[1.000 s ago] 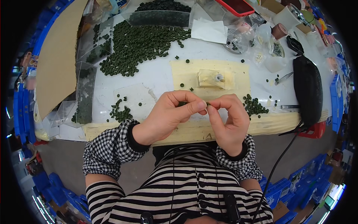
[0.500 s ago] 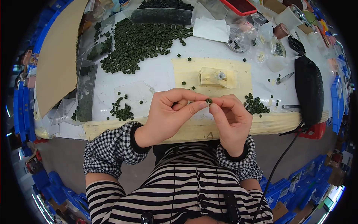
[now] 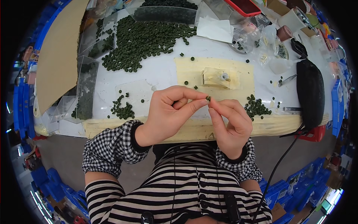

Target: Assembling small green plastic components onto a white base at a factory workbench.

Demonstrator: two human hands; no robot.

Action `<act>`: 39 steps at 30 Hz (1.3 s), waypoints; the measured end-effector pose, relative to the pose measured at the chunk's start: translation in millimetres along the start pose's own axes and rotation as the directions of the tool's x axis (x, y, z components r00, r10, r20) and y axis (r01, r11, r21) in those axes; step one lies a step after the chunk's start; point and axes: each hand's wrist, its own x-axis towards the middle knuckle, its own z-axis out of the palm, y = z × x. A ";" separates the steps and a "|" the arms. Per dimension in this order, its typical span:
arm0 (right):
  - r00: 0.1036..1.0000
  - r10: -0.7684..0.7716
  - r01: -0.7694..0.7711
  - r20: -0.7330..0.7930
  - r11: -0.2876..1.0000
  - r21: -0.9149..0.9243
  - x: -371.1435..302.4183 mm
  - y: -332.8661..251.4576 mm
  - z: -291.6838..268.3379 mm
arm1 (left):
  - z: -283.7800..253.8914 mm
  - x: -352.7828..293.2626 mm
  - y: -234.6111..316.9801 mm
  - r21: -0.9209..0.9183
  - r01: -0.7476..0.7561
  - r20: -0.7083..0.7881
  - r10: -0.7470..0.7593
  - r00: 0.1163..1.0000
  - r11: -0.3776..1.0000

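Observation:
A small dark green round part (image 3: pixel 208 98) is pinched between the thumb and forefinger of my left hand (image 3: pixel 169 112), above the table's front edge. My right hand (image 3: pixel 233 125) is close beside it, the forefinger tip touching the part and the thumb held apart below. The other right fingers are curled. Behind the hands, a taped block with a small pale cylinder (image 3: pixel 223 76) on it rests on a yellowish taped sheet (image 3: pixel 186 65). Loose parts of the same green kind lie in a small group (image 3: pixel 123 108) to the left and another group (image 3: pixel 257 106) to the right.
A big pile of green parts (image 3: pixel 140 43) spreads at the back left, beside clear plastic trays (image 3: pixel 87 87) and a cardboard sheet (image 3: pixel 57 56). At the right are a black pouch (image 3: pixel 310 89), tweezers (image 3: pixel 288 80), plastic bags (image 3: pixel 266 39) and a red-cased phone (image 3: pixel 244 6).
My right thumb has drawn slightly down and away from the green part, and the right forefinger has shifted against it. The left hand keeps its pinch. The view has shifted slightly.

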 end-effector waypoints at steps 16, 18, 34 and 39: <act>0.997 -0.044 0.037 0.063 0.994 0.100 1.2 8.5 -6.2 | -5.4 3.7 5.0 -0.017 -0.013 0.068 0.014 0.998 1.000; 0.998 -0.056 0.053 0.042 0.995 0.086 1.0 8.2 -6.4 | -6.0 4.5 5.1 -0.024 -0.010 0.087 0.012 0.996 1.000; 0.990 -0.141 0.141 0.001 0.985 -0.100 6.1 8.0 -10.1 | -2.8 6.1 4.6 -0.098 0.131 0.156 -0.115 0.981 0.987; 0.990 -0.141 0.138 -0.011 0.982 -0.126 5.8 4.6 -7.1 | -2.2 3.1 0.0 0.024 -0.035 0.087 0.033 0.996 0.999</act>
